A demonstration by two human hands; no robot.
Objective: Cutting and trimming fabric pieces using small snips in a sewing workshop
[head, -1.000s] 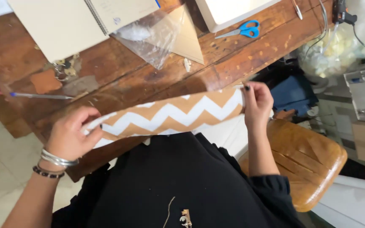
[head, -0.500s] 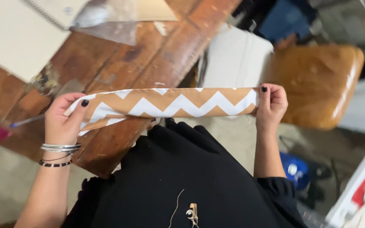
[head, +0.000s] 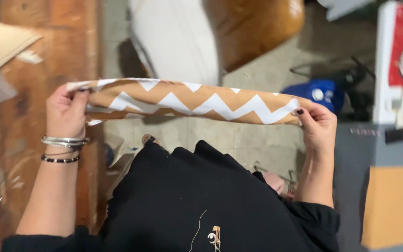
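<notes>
Two hands held one tan roll of fabric with a white zigzag print (head: 192,102), stretched level between them above your lap. Your left hand (head: 65,114) pinched its loose, layered end, fingers (head: 78,105) curled tight over the edge, bangles (head: 64,141) on the wrist, forearm rising from below. Your right hand (head: 320,128) gripped the other end, thumb (head: 304,116) on top, wrist bent inward. Roll hung clear of the wooden table (head: 73,46) at left, over bare floor. Brown leather chair (head: 257,28) sat beyond it, blue bag (head: 318,91) near the right end.
</notes>
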